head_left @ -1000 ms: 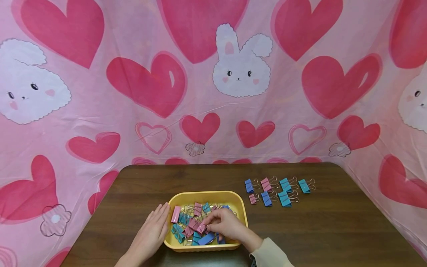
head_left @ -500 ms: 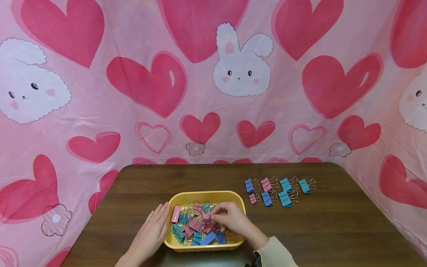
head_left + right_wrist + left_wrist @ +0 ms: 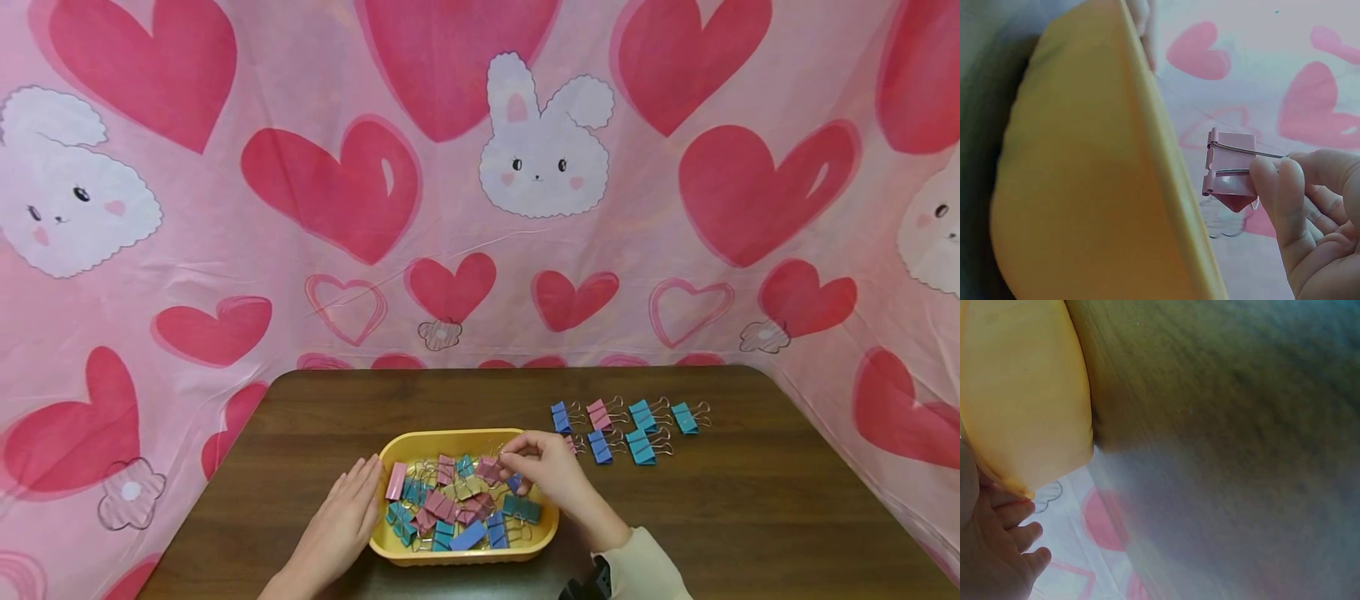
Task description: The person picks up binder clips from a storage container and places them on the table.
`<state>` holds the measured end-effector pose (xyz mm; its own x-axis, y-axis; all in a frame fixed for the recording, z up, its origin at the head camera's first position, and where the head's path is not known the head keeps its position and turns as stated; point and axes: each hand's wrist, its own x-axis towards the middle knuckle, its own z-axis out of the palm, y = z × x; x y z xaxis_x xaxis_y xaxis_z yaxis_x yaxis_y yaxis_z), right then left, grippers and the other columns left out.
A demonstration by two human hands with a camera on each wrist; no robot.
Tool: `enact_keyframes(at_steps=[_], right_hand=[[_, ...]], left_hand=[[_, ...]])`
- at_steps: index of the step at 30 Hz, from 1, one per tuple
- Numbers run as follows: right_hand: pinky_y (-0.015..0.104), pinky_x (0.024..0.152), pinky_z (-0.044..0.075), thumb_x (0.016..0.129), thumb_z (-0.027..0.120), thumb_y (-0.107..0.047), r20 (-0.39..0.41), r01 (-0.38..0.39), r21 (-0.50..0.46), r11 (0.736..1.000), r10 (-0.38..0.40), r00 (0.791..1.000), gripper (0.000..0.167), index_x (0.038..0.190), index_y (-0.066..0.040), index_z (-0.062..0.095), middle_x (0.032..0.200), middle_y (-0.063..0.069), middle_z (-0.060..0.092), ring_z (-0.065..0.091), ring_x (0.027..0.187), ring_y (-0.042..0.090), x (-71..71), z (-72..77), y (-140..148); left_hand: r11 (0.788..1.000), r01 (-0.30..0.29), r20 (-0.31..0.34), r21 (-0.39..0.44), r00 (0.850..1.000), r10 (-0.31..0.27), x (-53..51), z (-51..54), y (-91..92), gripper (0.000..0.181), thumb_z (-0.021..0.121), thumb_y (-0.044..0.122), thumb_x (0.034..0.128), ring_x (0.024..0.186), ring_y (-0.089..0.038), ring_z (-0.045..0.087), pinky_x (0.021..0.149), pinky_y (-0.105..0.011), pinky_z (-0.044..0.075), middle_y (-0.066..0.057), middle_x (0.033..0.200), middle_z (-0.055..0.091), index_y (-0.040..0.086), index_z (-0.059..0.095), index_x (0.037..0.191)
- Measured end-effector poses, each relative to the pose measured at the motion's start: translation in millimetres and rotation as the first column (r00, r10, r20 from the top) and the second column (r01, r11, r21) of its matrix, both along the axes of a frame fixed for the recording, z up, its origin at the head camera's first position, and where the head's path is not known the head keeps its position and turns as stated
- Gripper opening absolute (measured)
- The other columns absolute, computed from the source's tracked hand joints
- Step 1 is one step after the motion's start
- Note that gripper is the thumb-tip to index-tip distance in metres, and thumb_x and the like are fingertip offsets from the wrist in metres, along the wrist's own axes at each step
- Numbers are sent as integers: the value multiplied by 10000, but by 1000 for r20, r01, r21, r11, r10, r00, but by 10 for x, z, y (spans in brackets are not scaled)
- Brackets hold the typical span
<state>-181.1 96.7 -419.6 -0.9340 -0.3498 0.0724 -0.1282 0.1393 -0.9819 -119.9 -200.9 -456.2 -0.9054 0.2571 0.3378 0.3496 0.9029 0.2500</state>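
My right hand [image 3: 551,468] pinches a pink binder clip [image 3: 1235,164] by its wire handles, between thumb and fingertips. In the right wrist view the clip hangs clear of the yellow tray's outer wall [image 3: 1085,162]; in the head view this hand is over the tray's right rear part. My left hand [image 3: 337,517] lies with straight fingers along the left side of the yellow tray [image 3: 427,437]. Inside the tray is a jumble of pink, teal, blue and yellowish binder clips, including a blue clip [image 3: 468,536] and a dark teal clip [image 3: 522,508].
On the dark wooden table [image 3: 720,517], right of the tray, several binder clips stand in two rows, among them a teal clip [image 3: 685,418] and a blue clip [image 3: 600,447]. A small pink clip is partly hidden by my right hand. A pink heart-patterned cloth [image 3: 450,208] hangs behind.
My right hand has moved right and back from the middle of the tray, lifting the pink binder clip out of the pile. The left hand has stayed at the tray's side.
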Motion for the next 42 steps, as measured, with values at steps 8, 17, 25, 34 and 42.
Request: enact_keyframes(at_steps=[8, 17, 25, 34, 42], right_hand=[[347, 507, 538, 853, 647, -81, -5, 108, -14, 994, -108, 994, 150, 883, 66, 635, 750, 155, 666, 643, 652, 238, -33, 137, 191], [309, 518, 536, 848, 652, -74, 14, 242, -60, 968, -242, 970, 162, 906, 74, 620, 757, 155, 664, 642, 658, 287, -86, 223, 435], [330, 524, 542, 866, 637, -94, -33, 316, -130, 940, -323, 946, 233, 936, 124, 594, 738, 129, 669, 654, 633, 196, -140, 298, 741], [299, 509, 534, 881, 626, -135, -69, 383, -217, 898, -405, 912, 236, 952, 90, 612, 768, 82, 684, 658, 645, 182, -275, 180, 1169], [349, 527, 544, 838, 685, -227, -61, 459, -297, 837, -496, 866, 293, 1001, 13, 642, 908, 133, 685, 669, 721, 254, -889, -708, 1903]], left_hand=[[1000, 2, -1, -11, 1000, -2, -8, 2, 6, 447, 549, 108, 888, 1261, -331, 376, 1022, -497, 287, -179, 1356, 441, -67, 481, 1295], [1000, 4, -9, -10, 1000, -4, -10, -19, 5, 456, 557, 108, 882, 1262, -325, 376, 1063, -427, 238, -178, 1358, 439, -69, 479, 1295], [1000, 3, 5, -13, 1000, -3, -17, -7, 6, 458, 553, 106, 883, 1266, -326, 370, 1039, -470, 270, -179, 1363, 432, -69, 474, 1298], [1000, 2, 9, -17, 1000, -2, -13, -3, 4, 459, 554, 103, 881, 1264, -331, 371, 1026, -495, 282, -184, 1362, 432, -71, 474, 1298], [1000, 3, 8, -15, 1000, -3, -14, -12, -2, 457, 549, 102, 883, 1264, -332, 371, 1026, -496, 281, -181, 1365, 429, -68, 473, 1300]])
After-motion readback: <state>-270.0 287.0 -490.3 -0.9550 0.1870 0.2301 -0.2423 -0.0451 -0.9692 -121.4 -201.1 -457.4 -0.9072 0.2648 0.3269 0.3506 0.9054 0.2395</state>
